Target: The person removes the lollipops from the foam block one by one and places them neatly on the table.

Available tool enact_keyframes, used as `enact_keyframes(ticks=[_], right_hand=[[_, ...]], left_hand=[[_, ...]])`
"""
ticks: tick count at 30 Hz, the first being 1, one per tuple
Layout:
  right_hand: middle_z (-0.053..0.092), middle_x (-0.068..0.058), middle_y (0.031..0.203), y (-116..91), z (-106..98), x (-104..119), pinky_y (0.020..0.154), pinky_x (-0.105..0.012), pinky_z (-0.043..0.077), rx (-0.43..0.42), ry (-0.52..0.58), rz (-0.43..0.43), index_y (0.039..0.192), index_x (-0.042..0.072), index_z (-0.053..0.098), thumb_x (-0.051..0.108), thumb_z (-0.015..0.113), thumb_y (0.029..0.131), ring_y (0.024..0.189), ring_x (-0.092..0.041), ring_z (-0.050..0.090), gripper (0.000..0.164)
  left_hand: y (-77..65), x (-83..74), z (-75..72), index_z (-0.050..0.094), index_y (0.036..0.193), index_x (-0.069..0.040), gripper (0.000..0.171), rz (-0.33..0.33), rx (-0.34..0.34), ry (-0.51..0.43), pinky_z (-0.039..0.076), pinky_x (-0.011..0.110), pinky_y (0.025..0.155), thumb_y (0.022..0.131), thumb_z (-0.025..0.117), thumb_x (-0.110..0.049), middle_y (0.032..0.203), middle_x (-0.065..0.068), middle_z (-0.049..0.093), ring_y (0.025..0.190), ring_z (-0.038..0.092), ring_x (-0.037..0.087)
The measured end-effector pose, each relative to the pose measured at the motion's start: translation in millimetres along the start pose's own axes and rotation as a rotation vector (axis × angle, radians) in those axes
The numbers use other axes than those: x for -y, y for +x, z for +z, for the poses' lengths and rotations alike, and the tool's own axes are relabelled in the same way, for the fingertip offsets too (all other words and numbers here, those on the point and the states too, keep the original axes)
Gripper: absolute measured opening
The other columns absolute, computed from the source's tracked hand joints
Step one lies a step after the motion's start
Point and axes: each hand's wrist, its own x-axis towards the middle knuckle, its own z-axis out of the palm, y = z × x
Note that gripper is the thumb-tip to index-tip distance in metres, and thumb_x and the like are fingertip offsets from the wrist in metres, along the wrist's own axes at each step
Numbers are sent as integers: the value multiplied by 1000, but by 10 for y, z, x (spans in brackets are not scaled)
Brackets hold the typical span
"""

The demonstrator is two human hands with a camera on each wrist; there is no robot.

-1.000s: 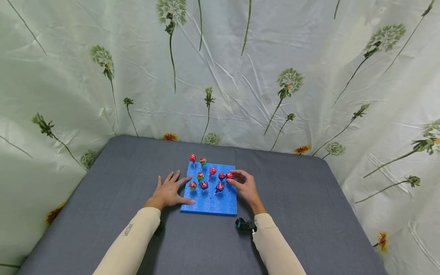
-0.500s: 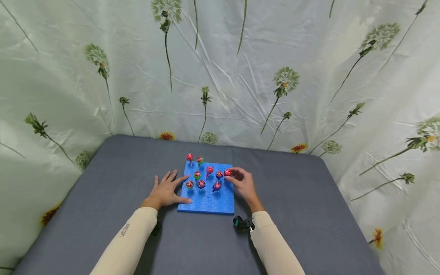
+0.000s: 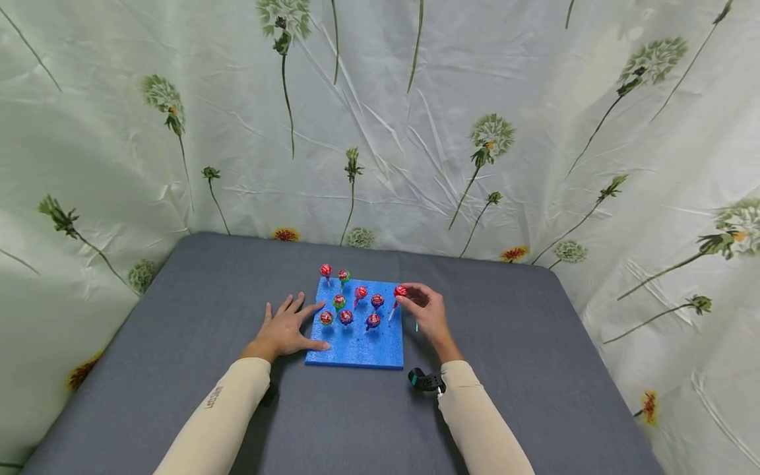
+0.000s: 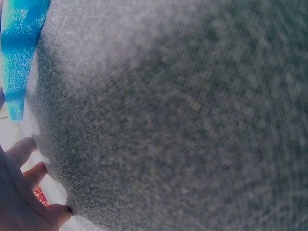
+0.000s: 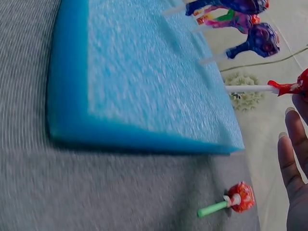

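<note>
Blue square foam board (image 3: pixel 371 351), lower centre of the frame, lies steadied, it seems, by my left hand (image 3: pixel 286 331), fingers spread, while my right hand (image 3: pixel 432 318) pinches a round red-wrapped lollipop (image 3: pixel 400 290) above its upper right corner, apparently leaving the white plastic-looking stick (image 5: pixel 251 88) free

The head view looks forward and down from well back at the square blue foam board (image 3: pixel 371 346); the left wrist view faces the grey cloth-covered tabletop (image 4: pixel 168 125) closely; the right wrist view, tipped sideways, looks across the board nearby, which all three share
</note>
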Motion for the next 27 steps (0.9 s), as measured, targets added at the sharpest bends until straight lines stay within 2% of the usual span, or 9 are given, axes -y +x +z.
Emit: enact_keyframes(ticks=[8, 12, 16, 19, 23, 27], right_hand=[[66, -21, 103, 35, -135, 28, 72, -33, 54, -25, -15, 41, 111, -6, 65, 6, 69, 89, 86, -20, 59, 26], [65, -23, 104, 59, -202, -47, 75, -26, 53, -35, 21, 34, 112, -8, 63, 2, 69, 88, 86, -16, 60, 28], [67, -18, 102, 92, -271, -281, 76, -19, 51, -61, 37, 13, 110, -6, 65, 5, 72, 86, 87, -12, 61, 27], [68, -17, 99, 67, -325, -276, 75, -18, 50, -72, 11, 12, 107, -5, 67, 6, 72, 86, 85, -10, 62, 25], [67, -24, 99, 12, -391, -102, 73, -18, 49, -80, -17, 24, 106, -10, 66, 2, 71, 86, 82, -8, 61, 24], [68, -24, 99, 13, -438, -141, 72, -17, 48, -94, -50, 41, 106, -10, 67, 2, 70, 87, 83, -7, 60, 23]], left_hand=[[5, -4, -21, 35, 150, -24, 106, 0, 0, -4, -6, 71, 107, 65, 67, -78, 157, 24, 18, 143, 8, 47], [3, 0, -26, 35, 150, -24, 106, 1, 0, -7, -5, 71, 107, 65, 67, -77, 157, 24, 18, 143, 8, 47], [-12, 7, -11, 35, 151, -24, 105, 9, 0, -18, -6, 71, 107, 65, 67, -77, 157, 24, 17, 143, 8, 47], [-22, 5, 6, 35, 151, -24, 105, 14, -3, -22, -6, 71, 106, 65, 68, -76, 157, 24, 18, 143, 9, 47], [-20, 0, 18, 35, 150, -24, 105, 12, -5, -23, -6, 71, 107, 65, 68, -76, 157, 24, 18, 144, 8, 47], [-7, 4, 21, 34, 151, -25, 106, 6, 1, -25, -8, 70, 107, 64, 68, -77, 157, 23, 17, 144, 7, 46]])
